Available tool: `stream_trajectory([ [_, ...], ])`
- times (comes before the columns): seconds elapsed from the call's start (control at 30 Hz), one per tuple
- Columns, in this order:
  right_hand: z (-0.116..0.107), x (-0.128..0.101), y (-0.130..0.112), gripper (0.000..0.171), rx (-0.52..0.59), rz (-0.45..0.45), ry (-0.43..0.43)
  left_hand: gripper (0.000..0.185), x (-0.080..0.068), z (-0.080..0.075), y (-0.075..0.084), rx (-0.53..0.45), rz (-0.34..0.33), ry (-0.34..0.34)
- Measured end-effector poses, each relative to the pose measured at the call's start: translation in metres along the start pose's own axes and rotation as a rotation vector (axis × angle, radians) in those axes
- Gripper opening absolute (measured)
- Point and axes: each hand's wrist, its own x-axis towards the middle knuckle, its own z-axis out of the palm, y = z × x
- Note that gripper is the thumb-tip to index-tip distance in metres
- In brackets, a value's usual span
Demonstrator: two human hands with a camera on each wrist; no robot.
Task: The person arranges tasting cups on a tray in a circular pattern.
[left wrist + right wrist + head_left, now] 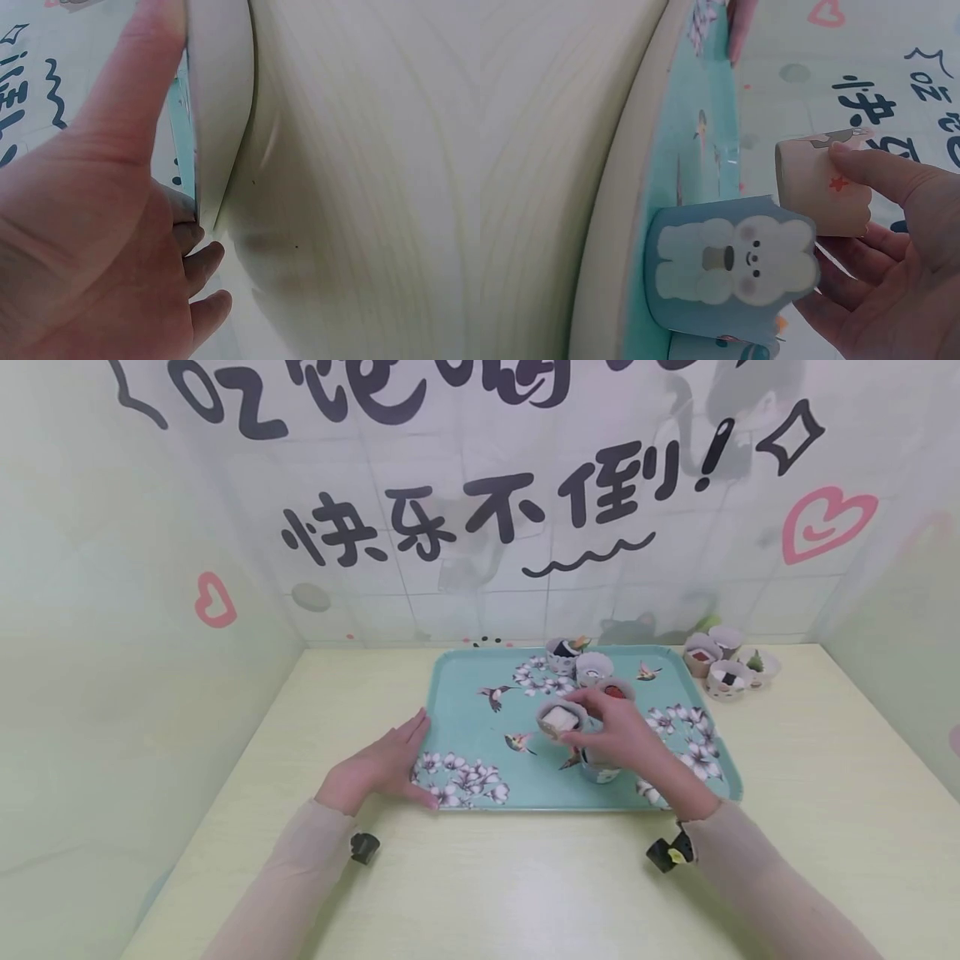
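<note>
We see the teal flowered plastic tray (480,727) lying in the middle of the pale wooden surface (480,877), before the lettered back wall (480,527). Our left hand (382,768) rests at the tray's near left corner. Our right hand (618,731) holds a small paper cup with a white block (561,718) above the tray's middle, over a blue bear-printed paper cup (731,274). Three filled paper cups (588,667) stand at the tray's far edge. Four more paper cups (723,668) sit off the tray, at the surface's far right.
</note>
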Motion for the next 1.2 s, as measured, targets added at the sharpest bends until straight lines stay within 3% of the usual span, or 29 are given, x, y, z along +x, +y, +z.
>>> stream_trajectory([
  [0.2, 0.008, 0.000, 0.002, 0.052, -0.239, -0.027, -0.012, 0.138, 0.001, 0.000, 0.000, -0.004, -0.003, -0.003],
  [0.43, 0.013, -0.002, 0.006, 0.049, -0.310, -0.087, -0.081, 0.138, 0.001, 0.000, 0.000, -0.010, -0.004, -0.002],
  [0.7, 0.014, -0.008, 0.006, 0.048, -0.405, -0.122, -0.085, 0.138, 0.002, 0.001, 0.000, 0.000, 0.001, 0.001],
  [0.97, 0.007, -0.012, 0.004, 0.055, -0.362, -0.136, -0.084, 0.138, 0.001, 0.001, -0.001, 0.006, 0.003, 0.000],
  [1.2, -0.012, -0.016, 0.003, 0.048, -0.271, -0.119, -0.106, 0.138, 0.001, 0.001, 0.000, -0.001, 0.007, 0.006],
])
